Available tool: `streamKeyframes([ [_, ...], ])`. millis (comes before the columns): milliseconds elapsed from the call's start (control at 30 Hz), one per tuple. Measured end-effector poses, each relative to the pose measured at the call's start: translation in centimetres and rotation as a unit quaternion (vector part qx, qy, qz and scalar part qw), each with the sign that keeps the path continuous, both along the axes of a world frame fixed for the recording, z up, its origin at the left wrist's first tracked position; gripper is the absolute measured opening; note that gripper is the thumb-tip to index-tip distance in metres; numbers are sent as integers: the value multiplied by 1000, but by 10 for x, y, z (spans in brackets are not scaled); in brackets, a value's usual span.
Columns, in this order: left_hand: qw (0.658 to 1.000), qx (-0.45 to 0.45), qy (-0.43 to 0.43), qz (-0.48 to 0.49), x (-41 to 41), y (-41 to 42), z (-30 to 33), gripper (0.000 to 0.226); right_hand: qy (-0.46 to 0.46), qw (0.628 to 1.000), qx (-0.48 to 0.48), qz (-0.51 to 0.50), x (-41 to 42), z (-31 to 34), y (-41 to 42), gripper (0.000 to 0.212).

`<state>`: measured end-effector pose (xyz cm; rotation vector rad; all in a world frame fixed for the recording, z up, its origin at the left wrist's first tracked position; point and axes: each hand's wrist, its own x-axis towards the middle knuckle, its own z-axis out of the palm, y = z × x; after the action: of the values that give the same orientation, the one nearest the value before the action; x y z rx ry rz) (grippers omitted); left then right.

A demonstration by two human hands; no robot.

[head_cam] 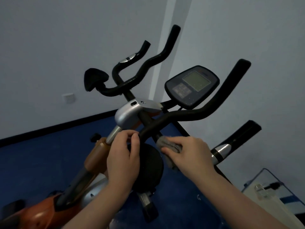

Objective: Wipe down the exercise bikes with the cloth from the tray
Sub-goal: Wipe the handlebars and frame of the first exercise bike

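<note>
An orange and silver exercise bike [127, 115] with black handlebars [189, 115] and a dark console [192, 85] fills the middle of the view. My right hand [189, 154] is shut on a grey cloth [168, 145], pressed against a black bar just below the handlebar junction. My left hand [123, 156] grips the near end of the black handlebar beside the silver stem [113, 133]. A round black pad [148, 169] shows between my two hands.
Blue floor [41, 156] runs below pale walls with a black skirting. A wall socket [68, 98] sits at the left. A second black and silver grip [237, 139] stands at the right, and a white tray-like unit [270, 194] sits at the lower right.
</note>
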<state>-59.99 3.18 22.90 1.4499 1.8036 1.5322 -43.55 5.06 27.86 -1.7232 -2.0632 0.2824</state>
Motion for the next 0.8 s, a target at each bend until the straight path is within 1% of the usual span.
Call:
streamKeyframes([
  [67,1000,3,-9,0,-1,3,-1,22,-13,1000,25,-7,-11,0,15,24],
  [167,1000,-2,-30,-10,-3,3,-4,25,-39,999,34,-12,-26,-3,24,24],
  [233,998,-6,-54,-12,-3,1,-5,24,-43,998,44,5,-16,-2,17,23],
  [300,998,-11,-63,-13,-2,2,-6,22,-70,995,70,28,-3,-1,10,25],
  [367,999,-13,-49,-9,-5,3,-7,21,-53,996,74,25,-7,2,11,26],
  [433,999,-12,-38,-9,-6,5,-7,23,-15,998,53,9,-19,2,17,25],
  [533,999,-12,-37,-16,-4,4,-6,27,-17,997,69,2,-20,-2,11,25],
  [600,999,-11,-39,-23,-4,1,-6,30,-32,993,115,22,-9,-7,-3,27],
  [667,998,-13,-54,-33,-4,-4,-9,28,-30,984,165,66,6,-16,-19,32],
  [733,997,-18,-63,-36,-5,-11,-13,30,-36,968,216,126,19,-29,-31,33],
  [800,997,-36,-56,-41,-8,-20,-19,32,-76,945,275,163,25,-42,-38,29],
])
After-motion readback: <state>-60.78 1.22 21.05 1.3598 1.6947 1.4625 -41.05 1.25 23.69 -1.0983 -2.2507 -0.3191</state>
